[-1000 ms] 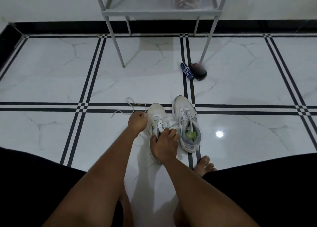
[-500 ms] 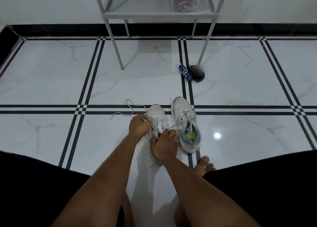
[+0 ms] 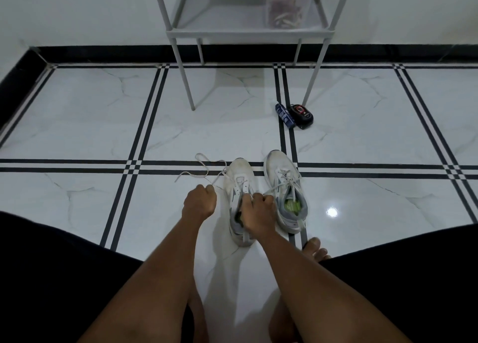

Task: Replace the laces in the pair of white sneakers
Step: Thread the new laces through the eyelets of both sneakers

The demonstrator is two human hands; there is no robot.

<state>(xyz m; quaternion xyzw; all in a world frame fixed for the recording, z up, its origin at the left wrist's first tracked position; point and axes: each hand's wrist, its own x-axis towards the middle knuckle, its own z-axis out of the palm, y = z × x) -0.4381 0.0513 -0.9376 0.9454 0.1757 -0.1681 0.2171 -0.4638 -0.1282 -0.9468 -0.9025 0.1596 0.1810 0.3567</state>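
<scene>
Two white sneakers side by side on tiled floor (image 3: pixel 77 125); left hand (image 3: pixel 199 201) curls round loose lace (image 3: pixel 207 170) beside left sneaker (image 3: pixel 240 177); right hand (image 3: pixel 257 212) pinches its lace at the tongue; right sneaker (image 3: pixel 280 172) laced

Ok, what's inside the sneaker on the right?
A green insole shows through the opening of the right sneaker; its laces cross above. The toe interior is covered, so nothing there can be seen.

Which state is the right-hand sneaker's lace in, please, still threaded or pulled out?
Still threaded: the right-hand sneaker shows its lace crossing the eyelets, with a loose end trailing.
</scene>
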